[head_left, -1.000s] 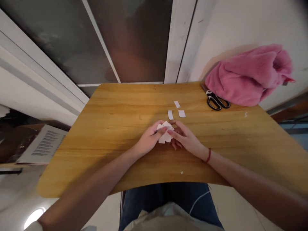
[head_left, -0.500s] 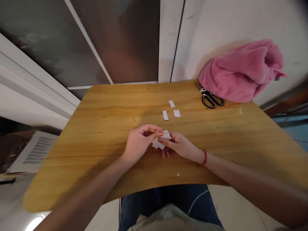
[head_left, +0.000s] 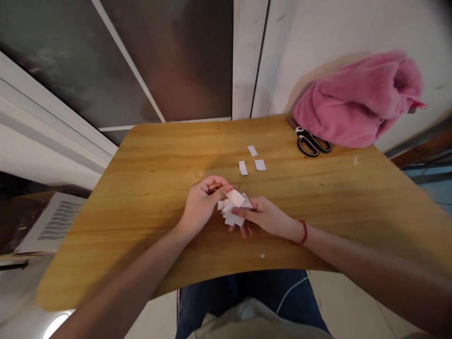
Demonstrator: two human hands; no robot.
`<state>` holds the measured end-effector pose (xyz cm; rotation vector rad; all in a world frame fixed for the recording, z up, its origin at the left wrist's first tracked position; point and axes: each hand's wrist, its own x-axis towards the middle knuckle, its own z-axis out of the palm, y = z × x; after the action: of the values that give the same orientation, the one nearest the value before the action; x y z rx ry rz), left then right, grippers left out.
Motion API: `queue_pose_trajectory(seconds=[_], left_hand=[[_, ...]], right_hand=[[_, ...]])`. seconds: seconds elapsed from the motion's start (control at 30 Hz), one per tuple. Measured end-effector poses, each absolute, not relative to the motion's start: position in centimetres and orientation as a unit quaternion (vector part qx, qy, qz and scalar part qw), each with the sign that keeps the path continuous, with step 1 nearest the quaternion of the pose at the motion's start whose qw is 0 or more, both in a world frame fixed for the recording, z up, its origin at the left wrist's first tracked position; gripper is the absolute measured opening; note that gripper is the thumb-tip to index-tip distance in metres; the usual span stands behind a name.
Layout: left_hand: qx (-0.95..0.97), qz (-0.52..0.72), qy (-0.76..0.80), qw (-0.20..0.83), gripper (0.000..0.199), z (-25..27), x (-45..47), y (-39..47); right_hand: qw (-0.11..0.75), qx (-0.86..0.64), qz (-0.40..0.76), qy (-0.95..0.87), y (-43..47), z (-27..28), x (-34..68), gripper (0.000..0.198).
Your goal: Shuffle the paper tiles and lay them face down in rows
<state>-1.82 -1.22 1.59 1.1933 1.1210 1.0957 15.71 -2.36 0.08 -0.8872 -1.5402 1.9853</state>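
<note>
Several small white paper pieces [head_left: 233,215] lie in a loose, overlapping stack, gripped by my right hand [head_left: 267,215] with the thumb on top and fingers underneath. My left hand [head_left: 202,202] pinches one paper piece [head_left: 236,197] by its edge between thumb and fingers, just over the stack. Beyond my hands, three more slips rest flat on the table: a narrow upper one [head_left: 253,150], a left one [head_left: 243,168] and a squarish right one [head_left: 260,165].
On the wooden table [head_left: 148,160], black-handled scissors [head_left: 312,143] lie at the back right, beside a pink plush bundle [head_left: 356,103] against the wall. A cardboard box [head_left: 52,223] stands left of the table. A tiny white scrap [head_left: 262,256] sits near the front edge.
My left hand has drawn slightly up and left, with one piece raised at the top of the stack. The pieces in my right hand are now more fanned out and visible.
</note>
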Motion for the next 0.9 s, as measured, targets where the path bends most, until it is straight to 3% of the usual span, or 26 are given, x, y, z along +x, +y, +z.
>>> queue_pose_trajectory(seconds=[0.17, 0.37, 0.47, 0.67, 0.73, 0.9], left_hand=[[0.569, 0.459, 0.541, 0.415, 0.014, 1.7, -3.5, 0.7], [0.74, 0.261, 0.525, 0.33, 0.008, 0.7, -5.2, 3.0], [0.797, 0.25, 0.483, 0.262, 0.009, 0.0, -5.2, 3.7], [0.806, 0.29, 0.465, 0.226, 0.015, 0.1, -5.3, 3.8], [0.781, 0.331, 0.467, 0.251, 0.018, 0.8, -5.1, 3.0], [0.712, 0.297, 0.439, 0.46, 0.021, 2.1, -4.0, 0.7]], right_hand=[[0.184, -0.313, 0.747, -0.558, -2.9, 0.2, 15.9, 0.033], [0.124, -0.288, 0.763, -0.566, -3.4, 0.4, 15.9, 0.035], [0.145, -0.291, 0.772, -0.546, -3.4, 0.3, 15.7, 0.035], [0.213, -0.291, 0.788, -0.498, -3.1, -0.1, 15.3, 0.035], [0.237, -0.305, 0.785, -0.485, -3.1, -0.3, 15.3, 0.034], [0.31, -0.35, 0.763, -0.446, -3.1, -0.6, 15.1, 0.033]])
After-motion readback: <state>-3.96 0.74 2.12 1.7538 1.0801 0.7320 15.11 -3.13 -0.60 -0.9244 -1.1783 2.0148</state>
